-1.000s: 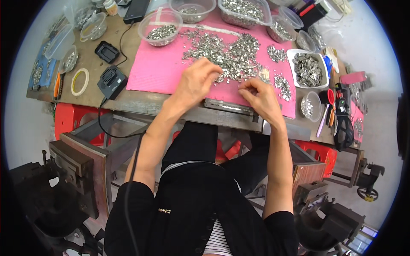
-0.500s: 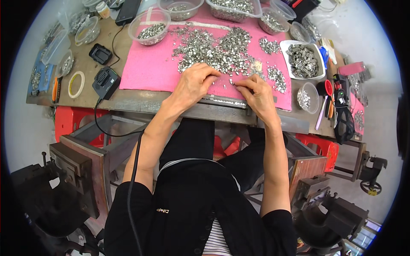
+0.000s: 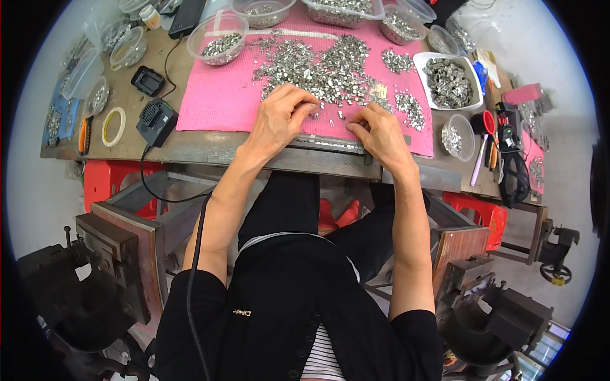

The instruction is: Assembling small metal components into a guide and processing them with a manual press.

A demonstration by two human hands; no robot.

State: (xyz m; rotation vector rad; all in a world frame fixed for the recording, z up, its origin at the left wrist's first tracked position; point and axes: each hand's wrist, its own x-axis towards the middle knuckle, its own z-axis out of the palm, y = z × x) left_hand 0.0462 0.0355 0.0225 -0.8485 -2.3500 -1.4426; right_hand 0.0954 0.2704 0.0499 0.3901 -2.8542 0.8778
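A large heap of small silvery metal pieces [image 3: 305,66] covers the middle of a pink mat [image 3: 210,101]. At its near edge my left hand [image 3: 278,117] is closed, with thumb and fingertips pinched together; what lies between them is too small to make out. My right hand [image 3: 383,134] hovers opposite, fingers curled and the thumb against the forefinger, any held piece hidden. A few loose metal pieces [image 3: 332,122] lie on the mat between the hands. Just below them, a narrow metal rail [image 3: 327,145] with a row of shiny pieces runs along the table's front edge.
Clear tubs [image 3: 219,56] of metal pieces stand at the back. A white tray [image 3: 450,101] and a small round tub [image 3: 469,136] sit on the right, beside pliers and tools. On the left lie a black charger [image 3: 157,120] with a cable and a tape roll [image 3: 114,127].
Both hands have shifted slightly, the left one a little left and away from the rail. The right fingertips have drawn back from the loose pieces. The whole view has moved slightly.
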